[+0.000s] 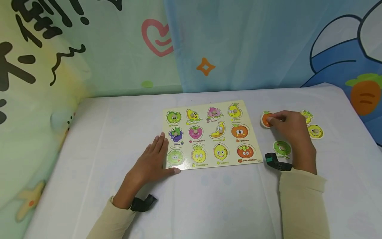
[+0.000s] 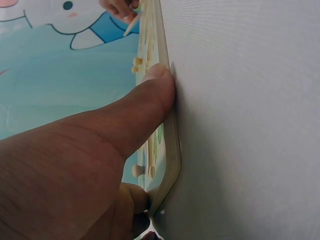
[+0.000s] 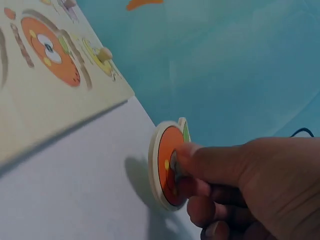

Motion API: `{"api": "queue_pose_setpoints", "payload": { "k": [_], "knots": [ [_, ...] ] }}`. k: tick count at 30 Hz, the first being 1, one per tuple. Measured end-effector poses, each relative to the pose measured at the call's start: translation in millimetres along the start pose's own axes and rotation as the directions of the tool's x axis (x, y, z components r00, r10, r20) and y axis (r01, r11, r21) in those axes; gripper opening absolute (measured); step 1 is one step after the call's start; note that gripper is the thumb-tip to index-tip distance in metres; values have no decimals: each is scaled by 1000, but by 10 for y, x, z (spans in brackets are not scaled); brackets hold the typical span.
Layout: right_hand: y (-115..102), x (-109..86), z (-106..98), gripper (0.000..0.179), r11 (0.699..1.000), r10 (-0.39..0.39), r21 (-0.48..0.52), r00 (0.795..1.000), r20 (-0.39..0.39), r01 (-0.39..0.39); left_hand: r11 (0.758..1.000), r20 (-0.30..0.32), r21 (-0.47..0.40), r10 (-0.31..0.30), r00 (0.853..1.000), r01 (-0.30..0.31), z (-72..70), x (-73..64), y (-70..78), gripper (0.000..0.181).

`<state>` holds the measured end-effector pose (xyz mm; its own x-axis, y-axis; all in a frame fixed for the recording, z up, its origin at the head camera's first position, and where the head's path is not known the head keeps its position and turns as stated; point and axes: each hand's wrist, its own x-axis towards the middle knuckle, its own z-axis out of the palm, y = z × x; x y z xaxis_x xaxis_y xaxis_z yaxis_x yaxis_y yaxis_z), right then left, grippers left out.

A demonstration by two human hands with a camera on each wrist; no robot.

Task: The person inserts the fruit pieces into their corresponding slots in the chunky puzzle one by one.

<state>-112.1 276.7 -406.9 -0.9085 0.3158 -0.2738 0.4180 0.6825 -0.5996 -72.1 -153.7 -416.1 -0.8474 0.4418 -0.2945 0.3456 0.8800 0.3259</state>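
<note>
Beside the right edge of a wooden fruit puzzle board (image 1: 206,167), my right hand (image 1: 290,129) pinches an orange puzzle piece (image 1: 265,120) between thumb and fingers. In the right wrist view this orange piece (image 3: 167,145), with a leaf on top, is tilted on edge, its shadow on the white cloth. My left hand (image 1: 150,166) rests at the board's lower left corner, fingers straight along the left side. Its thumb (image 2: 160,85) lies against the board's front edge in the left wrist view. The apple (image 1: 173,117) and grape (image 1: 176,135) pieces sit in the board with knobs.
Loose on the cloth near my right hand lie a pineapple piece (image 1: 307,116), a round yellow lemon piece (image 1: 315,132) and a green round piece (image 1: 282,148). A printed curtain (image 1: 244,46) hangs behind the white-covered table (image 1: 215,202).
</note>
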Motion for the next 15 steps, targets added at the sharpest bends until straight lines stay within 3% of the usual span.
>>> {"api": "queue_pose_setpoints", "payload": {
  "k": [10, 15],
  "knots": [
    [-145, -27, 107, 54, 986, -166, 47, 984, 61, 163, 1000, 0, -1, 0, 1000, 0, 0, -1, 2, 114],
    [-235, -52, 179, 54, 984, -169, 72, 980, 104, 162, 1000, -3, -1, 1, 1000, -1, 3, -3, 1, 113]
  ]
}}
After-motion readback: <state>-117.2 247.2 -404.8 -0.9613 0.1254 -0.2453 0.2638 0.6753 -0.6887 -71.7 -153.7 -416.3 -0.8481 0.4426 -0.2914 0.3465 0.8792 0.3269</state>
